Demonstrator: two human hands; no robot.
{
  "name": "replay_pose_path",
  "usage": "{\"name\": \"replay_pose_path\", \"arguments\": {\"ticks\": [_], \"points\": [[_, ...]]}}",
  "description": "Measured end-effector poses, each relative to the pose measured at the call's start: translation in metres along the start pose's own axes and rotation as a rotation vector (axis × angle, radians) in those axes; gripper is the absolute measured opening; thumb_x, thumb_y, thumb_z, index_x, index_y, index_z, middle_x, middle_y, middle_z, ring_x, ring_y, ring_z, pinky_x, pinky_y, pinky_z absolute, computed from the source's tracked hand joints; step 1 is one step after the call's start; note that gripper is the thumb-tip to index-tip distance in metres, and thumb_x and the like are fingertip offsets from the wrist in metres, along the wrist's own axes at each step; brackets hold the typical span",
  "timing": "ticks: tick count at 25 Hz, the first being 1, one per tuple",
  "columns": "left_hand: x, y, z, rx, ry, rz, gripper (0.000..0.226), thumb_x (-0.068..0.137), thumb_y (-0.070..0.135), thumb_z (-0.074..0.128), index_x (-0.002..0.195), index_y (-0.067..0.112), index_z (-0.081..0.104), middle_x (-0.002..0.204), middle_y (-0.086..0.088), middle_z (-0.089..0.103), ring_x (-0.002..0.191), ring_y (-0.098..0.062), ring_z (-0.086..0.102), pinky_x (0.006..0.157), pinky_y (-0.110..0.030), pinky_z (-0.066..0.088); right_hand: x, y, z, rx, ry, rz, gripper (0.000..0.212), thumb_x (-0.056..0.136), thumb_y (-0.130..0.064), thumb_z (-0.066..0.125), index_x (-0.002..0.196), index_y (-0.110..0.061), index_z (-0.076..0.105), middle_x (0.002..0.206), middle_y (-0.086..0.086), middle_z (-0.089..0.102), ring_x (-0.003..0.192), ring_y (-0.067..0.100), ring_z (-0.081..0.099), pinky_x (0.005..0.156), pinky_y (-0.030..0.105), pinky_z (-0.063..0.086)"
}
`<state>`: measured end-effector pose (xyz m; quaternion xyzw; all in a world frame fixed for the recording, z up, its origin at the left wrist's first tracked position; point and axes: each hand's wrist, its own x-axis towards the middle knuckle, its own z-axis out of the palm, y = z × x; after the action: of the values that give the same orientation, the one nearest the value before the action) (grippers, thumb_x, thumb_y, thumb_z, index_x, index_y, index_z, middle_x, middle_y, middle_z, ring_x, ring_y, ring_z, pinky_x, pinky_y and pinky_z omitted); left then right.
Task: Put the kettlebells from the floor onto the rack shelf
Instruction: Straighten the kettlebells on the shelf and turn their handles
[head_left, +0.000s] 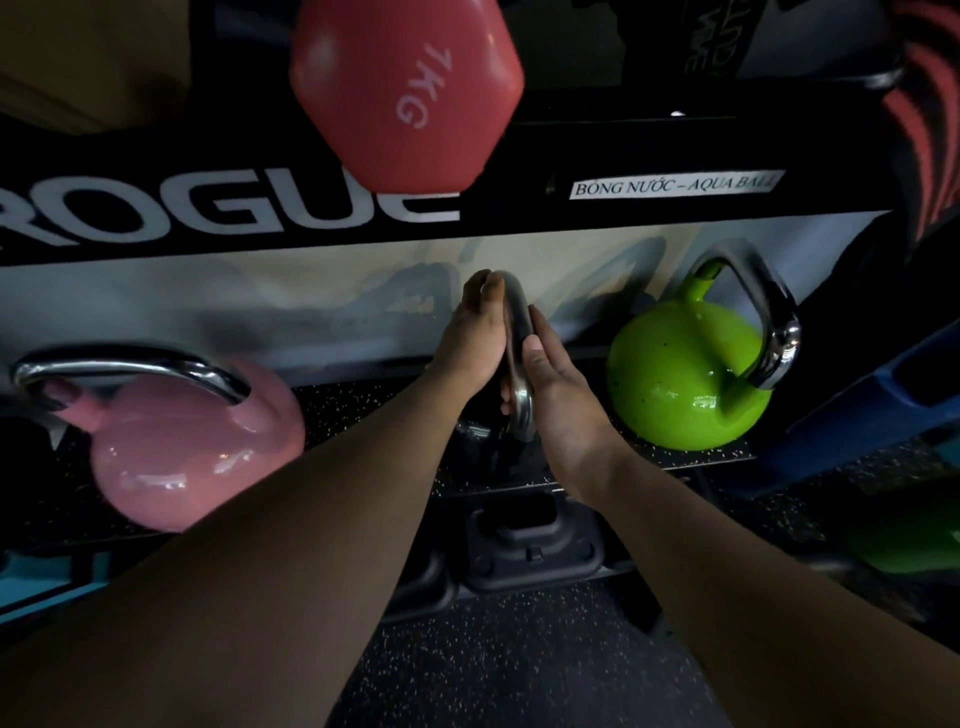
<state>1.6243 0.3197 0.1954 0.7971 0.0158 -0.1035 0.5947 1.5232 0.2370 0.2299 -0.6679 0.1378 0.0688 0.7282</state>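
— Speckled rubber flooring (519, 649) below, a black rack shelf (363, 410) ahead, "ROGUE" on the beam (519, 218) above it. What's on the shelf?

— A pink kettlebell (197, 447) at left, a green kettlebell (685, 374) at right, both with chrome handles. A red 1KG dumbbell (410, 88) hangs over the beam.

— And the hands?

— Between those two bells, on a dark kettlebell (493, 447), mostly hidden. The left hand (475, 338) and right hand (558, 395) press its chrome handle (517, 358) from both sides, fingers (535, 332) lying along it, not curled round.
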Motion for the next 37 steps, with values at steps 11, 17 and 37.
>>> {"name": "replay_pose_path", "arguments": {"ticks": [11,17,37], "points": [[-0.006,0.014,-0.030,0.522,-0.040,0.028,0.066,0.095,0.066,0.013,0.147,0.031,0.034,0.144,-0.014,0.052,0.129,-0.036,0.049,0.111,-0.050,0.031,0.011,-0.009,-0.015,-0.362,-0.032,-0.024,0.048,0.102,-0.041,0.037,0.149,-0.039,0.029,0.142,0.005,0.053,0.129,0.023,0.048,0.108,0.035,0.036],[-0.023,0.010,-0.114,1.120,0.117,0.226,0.055,0.099,0.052,0.026,0.138,0.020,0.046,0.141,-0.010,0.052,0.133,-0.032,0.043,0.117,-0.058,0.008,0.012,-0.041,0.003,-1.058,0.117,-0.336,0.057,0.094,-0.035,0.051,0.148,-0.026,0.032,0.140,0.021,0.042,0.130,0.040,0.033,0.110,0.047,0.029],[-0.090,-0.085,-0.326,0.134,0.444,-0.318,0.075,0.077,0.083,0.024,0.135,0.035,0.020,0.142,-0.021,0.032,0.125,-0.048,0.039,0.095,-0.051,0.041,0.013,-0.005,0.315,-1.088,-0.039,-0.335,0.047,0.095,-0.052,0.043,0.130,-0.020,0.050,0.118,0.020,0.054,0.109,0.039,0.048,0.094,0.051,0.043]]}}
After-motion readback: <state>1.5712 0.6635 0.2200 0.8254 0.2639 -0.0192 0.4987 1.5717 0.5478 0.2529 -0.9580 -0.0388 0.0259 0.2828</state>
